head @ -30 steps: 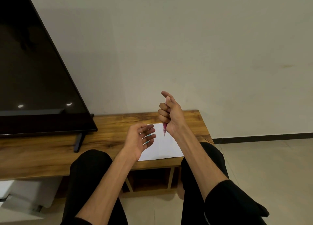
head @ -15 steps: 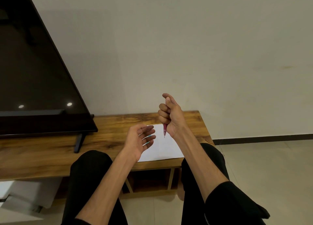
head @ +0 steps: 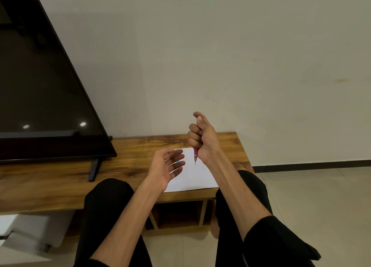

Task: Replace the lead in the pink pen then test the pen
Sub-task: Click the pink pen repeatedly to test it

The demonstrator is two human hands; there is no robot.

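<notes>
While the right hand (head: pixel 201 138) is raised above the wooden bench (head: pixel 128 162), its fingers are curled in a fist around the pink pen (head: pixel 196 155), with the thumb bent over the upper end of the barrel. Only the lower part of the pen shows below the fist; it hangs roughly upright, its thin tip pointing down over the white sheet of paper (head: pixel 192 176), apart from the sheet.

To the left and slightly nearer, the left hand (head: pixel 164 168) is held palm up with fingers loosely spread and relaxed, gripping nothing. A small light blue object (head: pixel 177 162) is glimpsed between those fingers; whether it lies on the paper or against the hand cannot be told, nor what it is.

The paper lies flat on the right part of the bench, near its close edge. A dark television screen (head: pixel 40 96) stands on the far left of the bench, resting on a slim leg (head: pixel 94 169). Both forearms are bare, black sleeves pushed up toward the elbows, and the person's knees in black clothing sit just in front of the bench over a pale tiled floor (head: pixel 311 196).
</notes>
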